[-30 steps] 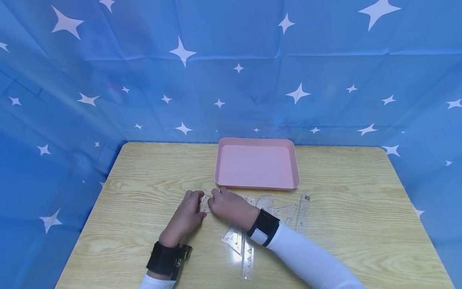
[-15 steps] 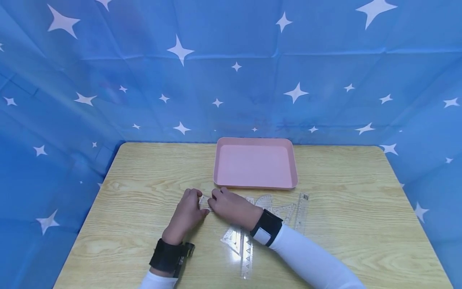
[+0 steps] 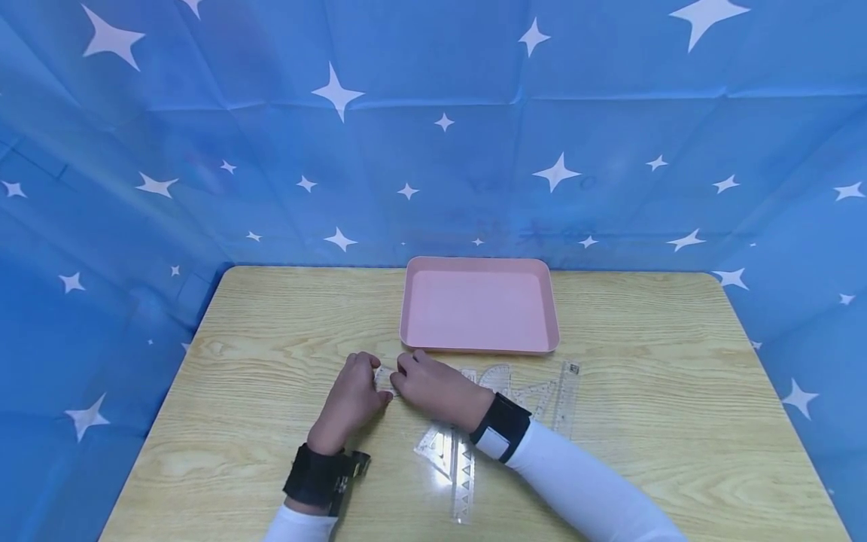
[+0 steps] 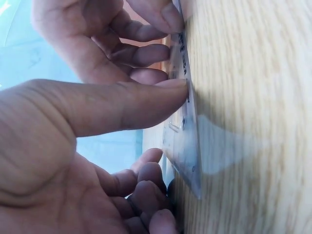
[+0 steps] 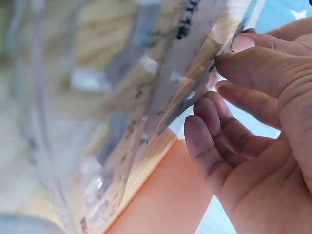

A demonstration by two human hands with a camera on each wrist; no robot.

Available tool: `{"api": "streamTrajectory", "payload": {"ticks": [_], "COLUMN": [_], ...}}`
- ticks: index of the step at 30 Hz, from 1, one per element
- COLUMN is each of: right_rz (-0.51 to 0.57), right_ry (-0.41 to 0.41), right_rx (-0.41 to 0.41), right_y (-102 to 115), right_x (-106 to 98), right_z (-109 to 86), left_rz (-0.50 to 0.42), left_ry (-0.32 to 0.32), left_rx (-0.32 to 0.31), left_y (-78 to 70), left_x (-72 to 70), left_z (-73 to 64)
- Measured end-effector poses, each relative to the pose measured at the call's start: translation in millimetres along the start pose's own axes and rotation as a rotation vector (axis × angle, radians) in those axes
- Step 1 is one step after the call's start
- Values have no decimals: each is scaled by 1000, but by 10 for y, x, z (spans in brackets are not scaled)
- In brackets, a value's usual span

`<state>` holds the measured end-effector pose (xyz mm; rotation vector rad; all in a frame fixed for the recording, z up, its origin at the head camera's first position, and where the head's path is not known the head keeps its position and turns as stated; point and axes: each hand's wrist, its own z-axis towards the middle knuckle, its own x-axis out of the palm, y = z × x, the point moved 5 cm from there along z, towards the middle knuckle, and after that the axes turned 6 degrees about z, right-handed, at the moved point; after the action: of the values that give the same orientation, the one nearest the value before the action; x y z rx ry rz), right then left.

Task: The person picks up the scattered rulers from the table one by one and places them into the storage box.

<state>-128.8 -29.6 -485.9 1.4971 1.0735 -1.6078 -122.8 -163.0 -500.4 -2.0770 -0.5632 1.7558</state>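
Note:
In the head view, my left hand (image 3: pixel 350 393) and right hand (image 3: pixel 433 384) meet at a small clear plastic measuring piece (image 3: pixel 383 379) in front of the pink tray. The left thumb and fingers hold its left part; right thumb and index finger pinch its other end. In the left wrist view the clear piece (image 4: pixel 184 131) shows black printed marks, a pointed corner and an edge close over the wood. The left thumb (image 4: pixel 146 105) presses on its edge. The right wrist view has the right fingers (image 5: pixel 253 73) at its edge. The hands cover much of it, so its exact kind cannot be told.
The pink tray (image 3: pixel 481 305) stands at the table's back. Right of the hands lie a clear ruler (image 3: pixel 463 482), a set square (image 3: pixel 433 449), a protractor (image 3: pixel 497 379), another set square (image 3: pixel 538 397) and a second ruler (image 3: pixel 566 399). The right forearm crosses above some of them.
The left thumb has shifted slightly right along the clear piece, and the left wrist has turned a little. The right hand keeps its pinch nearly still. The head view has shifted slightly.

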Motion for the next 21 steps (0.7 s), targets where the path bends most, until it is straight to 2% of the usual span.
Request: {"api": "streamTrajectory", "payload": {"ticks": [5,9,21], "right_rz": [22,86,190], "right_ry": [-26,-52,-86], "right_rx": [-4,8,39], "right_y": [-8,-27,-61], "right_x": [11,26,70], "right_z": [0,-10,-28], "left_rz": [-55,-94,-125], "left_ry": [35,66,54], "left_rx": [-22,-54,-70], "left_y": [16,32,35], "left_x": [-7,4,26], "left_z": [17,42,50]}}
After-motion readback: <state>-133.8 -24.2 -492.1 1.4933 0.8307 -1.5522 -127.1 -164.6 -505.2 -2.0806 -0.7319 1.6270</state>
